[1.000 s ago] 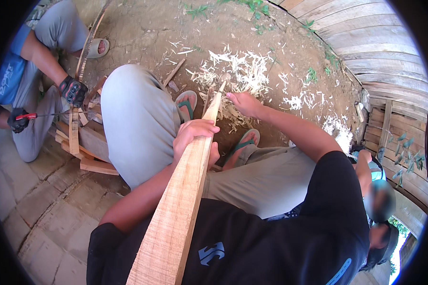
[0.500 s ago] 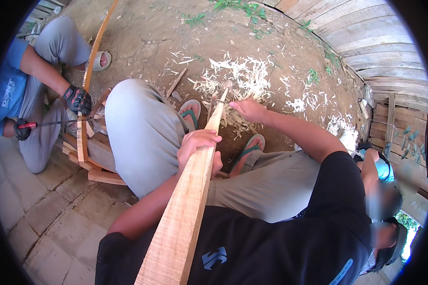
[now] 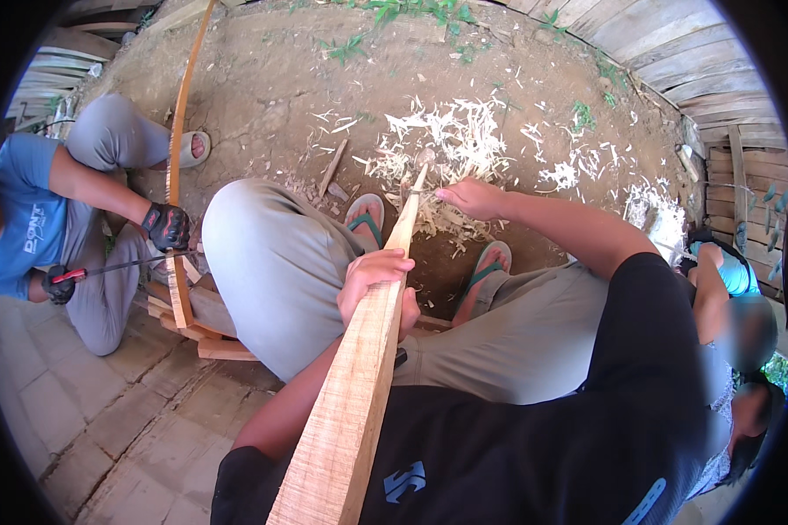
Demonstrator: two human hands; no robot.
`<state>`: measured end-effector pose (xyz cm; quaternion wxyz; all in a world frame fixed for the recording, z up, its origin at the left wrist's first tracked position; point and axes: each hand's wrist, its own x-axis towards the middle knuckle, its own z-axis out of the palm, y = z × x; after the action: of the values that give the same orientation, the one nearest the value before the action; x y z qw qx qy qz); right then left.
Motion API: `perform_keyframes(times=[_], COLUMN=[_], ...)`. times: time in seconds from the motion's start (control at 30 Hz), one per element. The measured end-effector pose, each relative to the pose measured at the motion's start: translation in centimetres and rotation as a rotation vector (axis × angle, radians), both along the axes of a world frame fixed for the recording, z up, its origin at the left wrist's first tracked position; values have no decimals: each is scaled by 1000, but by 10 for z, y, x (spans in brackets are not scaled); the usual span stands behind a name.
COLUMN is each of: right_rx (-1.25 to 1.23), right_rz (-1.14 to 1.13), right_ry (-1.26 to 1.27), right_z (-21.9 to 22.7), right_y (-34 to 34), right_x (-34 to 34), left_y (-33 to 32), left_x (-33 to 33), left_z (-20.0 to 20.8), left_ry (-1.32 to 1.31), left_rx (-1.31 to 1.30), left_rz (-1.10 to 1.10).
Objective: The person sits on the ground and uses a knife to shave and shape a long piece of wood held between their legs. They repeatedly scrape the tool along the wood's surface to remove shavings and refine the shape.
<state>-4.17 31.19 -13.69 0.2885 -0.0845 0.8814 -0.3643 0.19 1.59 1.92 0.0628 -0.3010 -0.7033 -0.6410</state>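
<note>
1. Because the whole view has swung over the last second, the dirt floor [image 3: 271, 96] sits lower in it, its right edge running along the plank wall [image 3: 692, 83] and its near left edge meeting the paving [image 3: 131, 420].
2. Across the person's dark shirt [image 3: 517, 455] slants the tapered timber [image 3: 350, 394], its broad end out of sight below and its narrow end [image 3: 414, 203] over the floor's middle; its angle has hardly altered, so it seems steadily braced.
3. Pale shavings [image 3: 460, 131] lie around and beyond that end, with more toward the floor's right edge; their spread looks unchanged, so probably little wood has come off just now.
4. At the left, a co-worker's gloved hand [image 3: 166, 227] steadies a curved strip [image 3: 175, 149], and the saw [image 3: 127, 264] at it shows more blade than a second ago; that looks like separate work.
5. The left hand [image 3: 368, 278] is wrapped around the timber's tapering stretch, fingers pressed together over its top, its place kept.
6. Just beside the narrow end's right edge, the right hand [image 3: 473, 198] has curled fingers and has barely shifted; whether they pinch a tool, I cannot tell.
</note>
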Motion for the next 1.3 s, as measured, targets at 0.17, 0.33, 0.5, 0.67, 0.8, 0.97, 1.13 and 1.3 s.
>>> perform_keyframes(times=[0.17, 0.33, 0.5, 0.67, 0.8, 0.97, 1.13, 1.3], right_rx=[47, -1, 13, 92, -26, 50, 132, -18], right_rz=[71, 22, -14, 35, -21, 13, -12, -4], right_ry=[78, 100, 69, 34, 42, 50, -18, 10], right_z=[3, 0, -5, -2, -15, 14, 2, 3], right_y=[5, -3, -1, 8, 0, -12, 1, -14], right_x=[-4, 10, 5, -1, 10, 4, 0, 6], left_y=[1, -1, -1, -1, 0, -4, -1, -4], left_x=[1, 2, 2, 3, 1, 3, 2, 3], left_z=[-3, -4, -5, -4, -1, -2, -3, -6], left_ry=[-18, -6, 6, -21, -43, -24, -21, -17], left_rx=[13, -9, -16, 6, -4, -21, -9, -9], left_rz=[-9, -36, -33, -38, -59, -52, -61, -48])
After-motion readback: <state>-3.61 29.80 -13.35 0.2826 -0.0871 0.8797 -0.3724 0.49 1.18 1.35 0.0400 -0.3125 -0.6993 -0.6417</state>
